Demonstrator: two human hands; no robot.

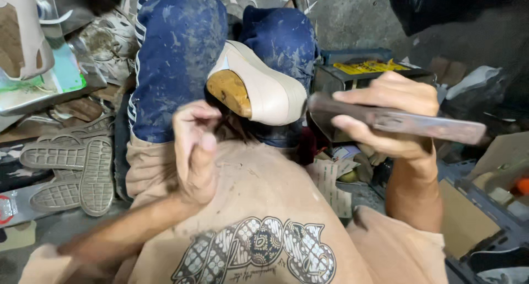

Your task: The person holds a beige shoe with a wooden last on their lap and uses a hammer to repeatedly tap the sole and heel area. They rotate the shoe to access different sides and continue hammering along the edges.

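Two hands: right fingers (352,124) grip a flat rusty tool (397,121); left fingers (193,124) curl beside a smooth beige shoe (270,91).

Shirt: tan short-sleeved tee (259,190) with a black-and-white patterned print
Trousers: dark blue (176,58), dust-smeared, white side stripes
Arms: bare below the sleeves

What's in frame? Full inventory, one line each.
shoe on last: 1, cream upper, tan wooden heel, centre, on the lap
flat tool: 1, dark rusty metal, right of centre, in right hand
shoe soles: several, grey-tan treaded, stacked on floor at left
box: 1, dark with yellow top, behind the tool
cardboard: brown pieces, lower right
trousers: blue, dust-smeared, top centre
shirt: tan with patterned print, bottom
left hand: curled, beside the shoe heel, contact unclear
right hand: grip closed round the tool
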